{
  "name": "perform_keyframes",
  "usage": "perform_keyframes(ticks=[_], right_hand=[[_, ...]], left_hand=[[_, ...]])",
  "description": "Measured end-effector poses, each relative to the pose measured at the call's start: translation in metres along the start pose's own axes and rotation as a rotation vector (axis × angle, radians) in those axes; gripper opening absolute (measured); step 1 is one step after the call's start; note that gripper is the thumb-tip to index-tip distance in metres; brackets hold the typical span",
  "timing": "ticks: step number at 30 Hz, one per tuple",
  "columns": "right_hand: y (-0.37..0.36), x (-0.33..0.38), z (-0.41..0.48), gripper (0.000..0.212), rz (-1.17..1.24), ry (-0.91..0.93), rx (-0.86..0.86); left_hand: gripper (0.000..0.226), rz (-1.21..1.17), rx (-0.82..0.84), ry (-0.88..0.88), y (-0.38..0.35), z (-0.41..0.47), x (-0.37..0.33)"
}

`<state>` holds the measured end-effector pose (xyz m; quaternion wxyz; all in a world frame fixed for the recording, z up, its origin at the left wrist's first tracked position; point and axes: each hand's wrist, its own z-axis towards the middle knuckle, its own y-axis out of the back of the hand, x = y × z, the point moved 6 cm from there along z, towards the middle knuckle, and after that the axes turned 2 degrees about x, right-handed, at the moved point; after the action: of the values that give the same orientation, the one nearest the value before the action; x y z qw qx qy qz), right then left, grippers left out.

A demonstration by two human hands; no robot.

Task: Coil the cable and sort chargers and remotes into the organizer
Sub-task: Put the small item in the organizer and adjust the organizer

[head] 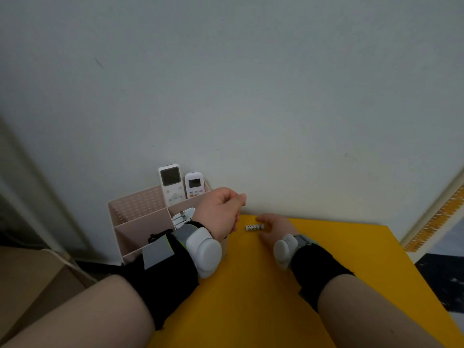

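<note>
While left hand (221,212) floats curled, empty, white charger (254,227) lies between thumb and fingers of right hand (277,228), can't tell if pinched.

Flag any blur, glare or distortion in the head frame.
Head view: strong wide-angle bending, with the door frame and the wall trim at the picture's edges leaning inward. The left hand is blurred at the fingertips. The right hand and remotes are fairly sharp. Light is soft and flat with no glare, only faint shadows on the yellow table.
</note>
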<state>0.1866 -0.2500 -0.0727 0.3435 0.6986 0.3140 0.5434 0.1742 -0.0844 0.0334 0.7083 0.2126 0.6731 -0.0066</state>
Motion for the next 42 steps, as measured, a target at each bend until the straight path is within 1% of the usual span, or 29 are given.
perform_keyframes(ticks=[4, 8, 10, 13, 15, 17, 20, 22, 24, 26, 29, 31, 34, 39, 42], right_hand=[[0.004, 0.006, -0.001, 0.039, -0.165, 0.034, -0.020], [0.007, 0.008, -0.003, 0.030, -0.137, 0.013, -0.048], [0.008, 0.004, -0.007, 0.028, -0.036, -0.026, -0.083], [0.016, -0.001, -0.020, 0.023, 0.278, -0.057, -0.193], [0.028, 0.008, -0.036, 0.018, 0.457, 0.004, -0.278], [0.042, 0.023, -0.055, 0.015, 0.584, 0.087, -0.329], [0.059, 0.049, -0.083, 0.013, 0.685, 0.203, -0.336], [0.065, 0.064, -0.101, 0.016, 0.723, 0.256, -0.328], [0.066, 0.076, -0.116, 0.020, 0.751, 0.294, -0.306], [0.067, 0.087, -0.129, 0.021, 0.768, 0.321, -0.282], [0.069, 0.102, -0.147, 0.024, 0.776, 0.364, -0.269], [0.071, 0.110, -0.157, 0.026, 0.746, 0.386, -0.276], [0.070, 0.119, -0.170, 0.028, 0.687, 0.400, -0.275], [0.063, 0.132, -0.183, 0.030, 0.692, 0.419, -0.239], [0.059, 0.138, -0.187, 0.030, 0.719, 0.426, -0.231]], left_hand=[[0.025, 0.003, 0.000, 0.001, 0.002, -0.004, 0.000], [0.024, -0.031, -0.003, 0.025, 0.006, -0.005, 0.003], [0.024, -0.043, -0.005, 0.028, 0.009, -0.007, 0.003], [0.023, -0.081, 0.001, 0.045, 0.009, -0.009, 0.003], [0.019, -0.149, 0.009, 0.076, 0.008, -0.012, 0.004], [0.015, -0.284, 0.023, 0.122, 0.007, -0.016, 0.004], [0.026, -0.550, 0.081, 0.224, 0.000, -0.027, 0.003], [0.028, -0.662, 0.142, 0.262, -0.005, -0.039, -0.002], [0.030, -0.737, 0.195, 0.276, -0.007, -0.051, -0.007], [0.039, -0.783, 0.225, 0.268, -0.007, -0.062, -0.012], [0.052, -0.796, 0.228, 0.258, -0.002, -0.079, -0.014], [0.054, -0.797, 0.222, 0.264, 0.004, -0.089, -0.014], [0.046, -0.781, 0.205, 0.257, 0.015, -0.101, -0.012], [0.025, -0.740, 0.198, 0.232, 0.028, -0.122, -0.012], [0.024, -0.735, 0.184, 0.218, 0.035, -0.129, -0.013]])
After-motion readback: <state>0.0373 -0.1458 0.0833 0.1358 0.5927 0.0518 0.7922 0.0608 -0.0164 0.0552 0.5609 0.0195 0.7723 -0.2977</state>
